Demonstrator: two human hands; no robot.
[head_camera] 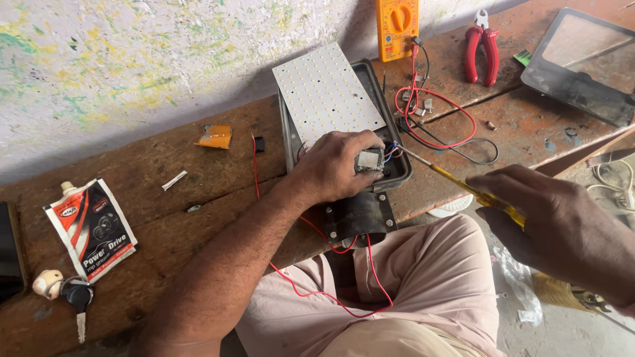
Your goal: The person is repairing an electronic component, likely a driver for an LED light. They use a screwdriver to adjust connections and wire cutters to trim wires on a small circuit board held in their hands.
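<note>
We see the left hand point(337, 166) resting inside a dark lamp housing point(397, 173) that lies on the worn wooden tabletop point(198, 192), near its front edge. Its fingers are curled down on a small grey driver block point(368, 160), pinning it in the housing's lower right corner. A white LED panel point(327, 92) leans tilted out of the housing, its far edge raised toward the wall.

The right hand point(562, 231) is closed round the yellow handle of a screwdriver point(456, 178), whose thin shaft runs up and left so that the tip sits by the blue and red leads just beside the driver block (we cannot tell whether it touches a screw).

A thin red wire point(311, 291) trails from the housing over the tabletop's edge and across the person's lap. Behind the housing stand a yellow multimeter point(397, 20) with looped red and black probe leads point(456, 125), and red-handled pliers point(481, 49). To the left lie a grease sachet point(92, 228) and a bunch of keys point(69, 291).
</note>
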